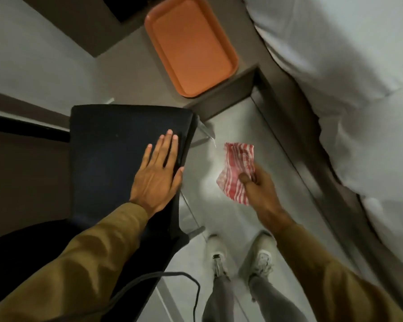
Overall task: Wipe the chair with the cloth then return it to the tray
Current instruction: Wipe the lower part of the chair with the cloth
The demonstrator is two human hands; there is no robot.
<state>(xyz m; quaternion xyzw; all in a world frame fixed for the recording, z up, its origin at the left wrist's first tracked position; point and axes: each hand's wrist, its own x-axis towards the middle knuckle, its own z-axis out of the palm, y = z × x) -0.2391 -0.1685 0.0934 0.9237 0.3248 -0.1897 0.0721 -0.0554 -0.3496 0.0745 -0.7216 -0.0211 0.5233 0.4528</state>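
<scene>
A black chair (116, 145) with a flat dark seat stands at the left centre. My left hand (157, 173) lies flat on the seat near its right edge, fingers spread, holding nothing. My right hand (260, 182) hovers over the floor to the right of the chair, pinching a red-and-white striped cloth (236, 168) that hangs crumpled from thumb and fingers, apart from the chair. An orange tray (228, 66), with nothing in it, sits on a grey-brown surface beyond the chair.
A bed with white bedding (347, 77) runs along the right side over a dark bed frame. Pale floor (219, 210) lies between chair and bed, with my two feet in light shoes. A dark cable (191, 280) loops at the bottom.
</scene>
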